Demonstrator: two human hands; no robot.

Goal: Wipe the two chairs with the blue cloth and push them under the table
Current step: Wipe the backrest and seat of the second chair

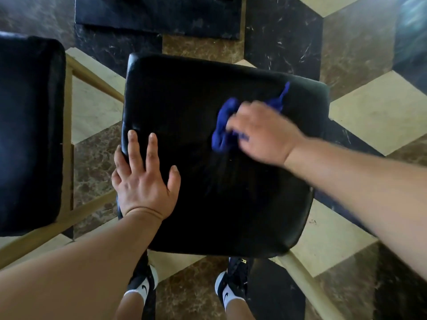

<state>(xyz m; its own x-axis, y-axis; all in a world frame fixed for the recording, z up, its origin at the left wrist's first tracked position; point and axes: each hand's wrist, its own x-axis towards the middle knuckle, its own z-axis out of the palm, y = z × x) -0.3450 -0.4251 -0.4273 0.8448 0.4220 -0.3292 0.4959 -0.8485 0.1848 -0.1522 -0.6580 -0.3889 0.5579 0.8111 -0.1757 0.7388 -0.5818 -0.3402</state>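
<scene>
A chair with a black padded seat (184, 100) and pale wooden legs stands right below me. My right hand (265, 132) is closed on the bunched blue cloth (225, 125) and presses it on the seat's right half; the hand is blurred. My left hand (143, 179) lies flat on the seat's left edge with fingers spread, holding nothing. A second chair with a black seat (30, 135) stands at the far left, its wooden frame (67, 146) beside the first chair.
The floor (374, 116) is patterned marble in cream, brown and black. A dark slab, perhaps the table's base (159, 15), lies at the top. My two feet in black shoes (233, 280) stand just under the seat's near edge.
</scene>
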